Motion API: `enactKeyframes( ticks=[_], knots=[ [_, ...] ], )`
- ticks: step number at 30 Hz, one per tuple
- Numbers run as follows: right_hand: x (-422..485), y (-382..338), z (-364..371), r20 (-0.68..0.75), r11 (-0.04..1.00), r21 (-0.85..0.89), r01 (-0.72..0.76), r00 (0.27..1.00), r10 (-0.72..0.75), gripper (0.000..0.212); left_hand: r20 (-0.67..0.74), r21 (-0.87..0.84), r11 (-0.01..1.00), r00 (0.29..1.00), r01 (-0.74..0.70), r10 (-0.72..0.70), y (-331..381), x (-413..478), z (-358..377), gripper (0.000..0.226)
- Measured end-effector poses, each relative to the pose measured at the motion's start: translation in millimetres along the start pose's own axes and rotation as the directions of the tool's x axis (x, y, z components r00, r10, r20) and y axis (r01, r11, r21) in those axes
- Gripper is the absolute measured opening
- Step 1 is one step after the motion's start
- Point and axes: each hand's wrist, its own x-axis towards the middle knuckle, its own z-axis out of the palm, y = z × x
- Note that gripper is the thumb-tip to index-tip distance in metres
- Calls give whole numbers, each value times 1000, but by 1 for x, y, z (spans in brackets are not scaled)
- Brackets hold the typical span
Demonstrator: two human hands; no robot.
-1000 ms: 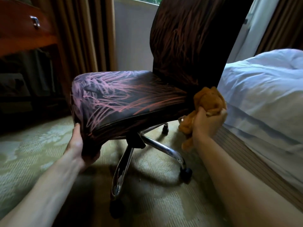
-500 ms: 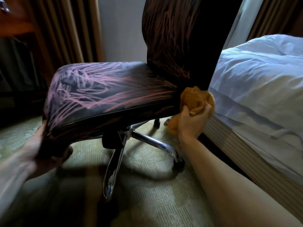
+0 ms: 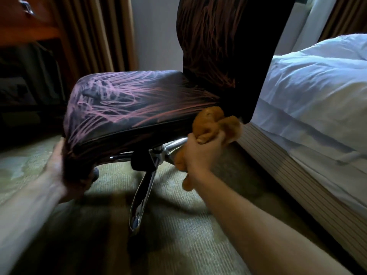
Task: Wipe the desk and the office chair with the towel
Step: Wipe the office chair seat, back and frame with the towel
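Left hand (image 3: pixel 59 169) clamped on the near-left corner of the office chair (image 3: pixel 127 108) seat, somewhat blurred. Right hand (image 3: pixel 200 153) gripped the bunched orange towel (image 3: pixel 212 122), pressed against the seat's right edge just below the backrest, with one end hanging past my wrist. The chair stood on carpet (image 3: pixel 178 245), its chrome leg (image 3: pixel 143 195) pointing near. Bed (image 3: pixel 317 86) just right of the chair; wooden surface (image 3: pixel 25 34) far left.

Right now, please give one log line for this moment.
step: wipe office chair | left hand: grips its front corner | right hand: holds towel against its side near backrest
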Motion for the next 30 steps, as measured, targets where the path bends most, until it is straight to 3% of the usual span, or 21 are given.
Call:
enactKeyframes(
  ticks=[3,5,8,10,12,15,18,24,27,30],
  knots=[
    [-38,0,3,271,997,-53,52,962,-36,44,-24,-64,998,999,23,-25,-6,-10,8,59],
    [-37,-1,-10,342,995,-80,61,939,-30,41,-42,-51,998,998,46,-48,-6,-12,9,60],
    [-6,-19,-34,91,996,-93,7,996,2,41,-31,16,998,998,54,-53,-7,-16,8,69],
    [27,-36,-45,-100,996,-66,-60,994,53,52,-18,-28,998,998,60,-60,-8,-15,6,73],
    [58,-51,-50,-182,992,-73,-100,980,85,50,-5,-52,997,998,65,-65,-8,-16,5,78],
    [83,-53,-38,-105,983,-147,-106,990,91,42,-17,-113,993,999,43,-45,-9,-15,10,83],
    [64,-37,-16,8,977,-213,-24,1000,26,34,-56,-202,979,998,2,-14,-12,-14,18,77],
    [-31,-17,11,53,998,-58,11,999,-8,32,-59,-237,971,998,-35,22,-24,-17,22,78],
    [-94,-13,26,179,994,-61,90,981,-78,34,-45,-252,967,998,-44,33,-30,-18,27,68],
    [-114,-5,21,256,989,-56,134,960,-115,28,-29,-245,968,998,-60,55,-31,-20,27,74]
  ],
)
